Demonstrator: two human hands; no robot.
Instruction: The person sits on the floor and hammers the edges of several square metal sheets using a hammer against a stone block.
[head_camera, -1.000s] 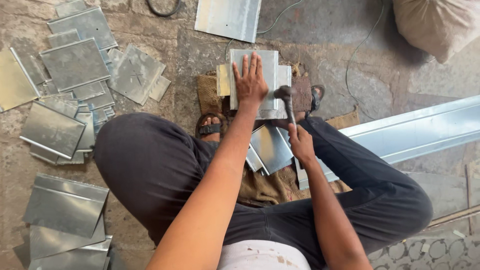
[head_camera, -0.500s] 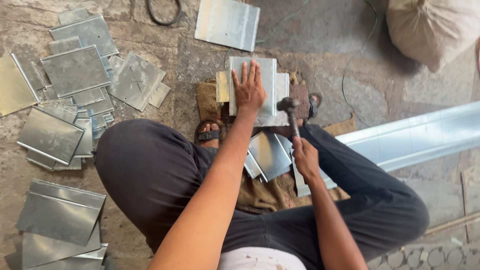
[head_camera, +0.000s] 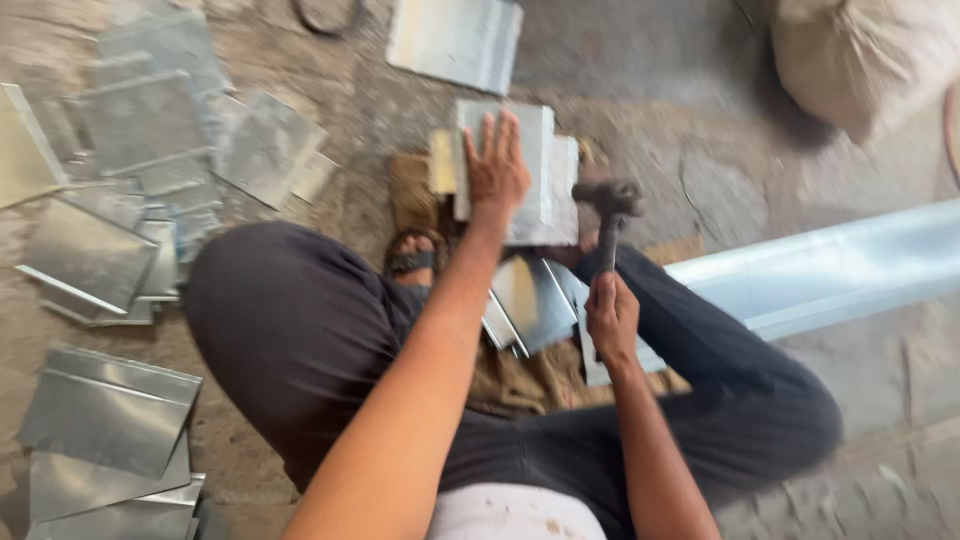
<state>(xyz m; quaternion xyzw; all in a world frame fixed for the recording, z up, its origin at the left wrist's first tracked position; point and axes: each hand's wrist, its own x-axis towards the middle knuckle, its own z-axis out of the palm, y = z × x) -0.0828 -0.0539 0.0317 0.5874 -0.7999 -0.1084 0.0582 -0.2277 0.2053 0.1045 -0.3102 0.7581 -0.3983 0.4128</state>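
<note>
The left hand is pressing flat, fingers spread, on a folded metal sheet lying on the floor ahead of the knees, pinning it steady. The right hand is gripping a hammer by its handle, fingers wrapped tight, its head hanging just beside the sheet's right edge.

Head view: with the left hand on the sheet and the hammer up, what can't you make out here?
- Sheet metal piece: the part under the left hand is covered.
- Hammer: head smeared by motion blur; its face is unreadable. The right hand hides the lower handle.
- Sack: cut off by the top and right edges.
- Stacked sheets: cut off by the bottom edge.
- Sandal: partly behind the knee.
</note>
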